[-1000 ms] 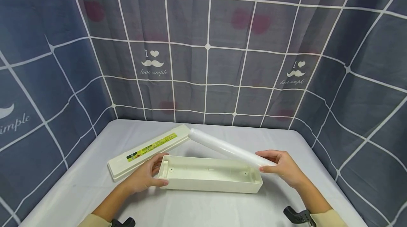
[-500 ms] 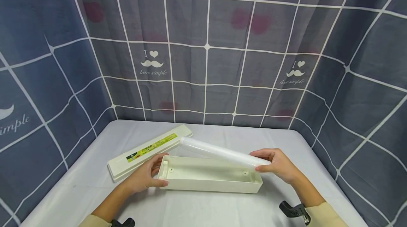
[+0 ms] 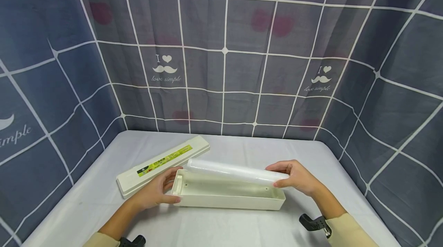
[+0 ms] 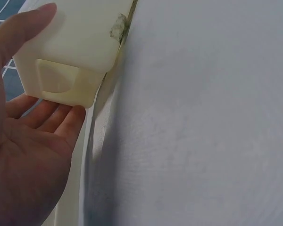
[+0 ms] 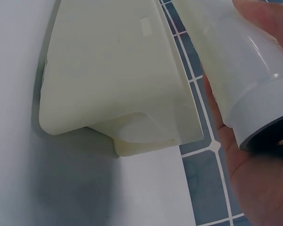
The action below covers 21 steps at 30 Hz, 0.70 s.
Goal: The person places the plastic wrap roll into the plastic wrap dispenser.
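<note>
Plastic-film roll (image 3: 230, 170), pinched near its right end by the right hand (image 3: 295, 177), slants along the rear rim of the open cream box (image 3: 230, 202), lower center. The left hand (image 3: 155, 192) grips the box's left end. The labelled lid (image 3: 165, 160) lies center-left; worktop (image 3: 221, 227) extends right and toward the frame's bottom edge.

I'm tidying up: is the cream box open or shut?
Open: the box shows its inside, and the labelled lid lies on the table.
</note>
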### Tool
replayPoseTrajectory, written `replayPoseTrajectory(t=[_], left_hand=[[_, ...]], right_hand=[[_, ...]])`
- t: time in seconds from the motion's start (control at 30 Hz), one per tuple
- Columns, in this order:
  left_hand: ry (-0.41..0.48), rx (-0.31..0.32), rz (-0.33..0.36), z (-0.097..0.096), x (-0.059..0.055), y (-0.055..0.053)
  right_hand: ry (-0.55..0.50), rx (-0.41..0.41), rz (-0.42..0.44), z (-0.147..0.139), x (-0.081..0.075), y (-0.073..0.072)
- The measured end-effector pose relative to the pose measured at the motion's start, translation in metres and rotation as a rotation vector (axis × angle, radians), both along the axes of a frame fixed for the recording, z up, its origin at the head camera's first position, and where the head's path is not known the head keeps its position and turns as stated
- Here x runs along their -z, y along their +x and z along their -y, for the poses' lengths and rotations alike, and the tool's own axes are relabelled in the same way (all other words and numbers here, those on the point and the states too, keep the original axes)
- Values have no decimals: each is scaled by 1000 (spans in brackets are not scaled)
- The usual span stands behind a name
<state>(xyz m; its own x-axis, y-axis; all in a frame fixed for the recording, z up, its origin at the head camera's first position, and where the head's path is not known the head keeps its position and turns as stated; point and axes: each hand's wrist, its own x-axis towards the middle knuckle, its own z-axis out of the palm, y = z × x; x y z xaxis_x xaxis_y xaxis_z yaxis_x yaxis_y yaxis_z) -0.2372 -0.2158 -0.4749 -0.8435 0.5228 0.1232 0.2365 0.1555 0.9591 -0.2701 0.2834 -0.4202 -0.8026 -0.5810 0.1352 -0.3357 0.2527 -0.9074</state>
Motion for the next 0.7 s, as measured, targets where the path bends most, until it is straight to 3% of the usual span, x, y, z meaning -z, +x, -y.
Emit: replayPoseTrajectory(t=[0.27,0.7], left_hand=[[10,10,-14,1,1,0],[-26,-10,10,0,0,-1]], right_hand=[[-8,-81,14,5,1,-5],[31,-121,-1,16,0,-8]])
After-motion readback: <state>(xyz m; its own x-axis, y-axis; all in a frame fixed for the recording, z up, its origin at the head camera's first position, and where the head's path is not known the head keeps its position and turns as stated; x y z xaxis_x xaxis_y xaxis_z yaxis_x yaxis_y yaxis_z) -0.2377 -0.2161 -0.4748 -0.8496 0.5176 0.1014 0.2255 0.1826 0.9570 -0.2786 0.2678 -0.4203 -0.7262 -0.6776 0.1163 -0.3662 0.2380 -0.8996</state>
